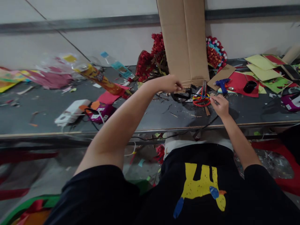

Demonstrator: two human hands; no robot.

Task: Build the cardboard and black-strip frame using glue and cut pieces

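Note:
My right hand [220,104] pinches a thin blue strand [205,97] that runs left from its fingertips. My left hand [172,83] is raised over the table, its fingers curled together; what they hold, if anything, is too small to make out. Between my hands lies a loose coil of red and yellow strands [201,101], just under the blue one. Beside the coil is a black band-like loop [179,97], below my left hand. A tall folded cardboard sheet [185,40] stands upright behind both hands.
On the right are a blue glue gun [222,85], red paper [241,82] and stacked green sheets [262,62]. To the left lie a white power strip [73,112], a purple box [103,113], an orange-yellow bottle [100,79] and a clear bottle [122,68]. Red tinsel pieces [146,64] lean behind.

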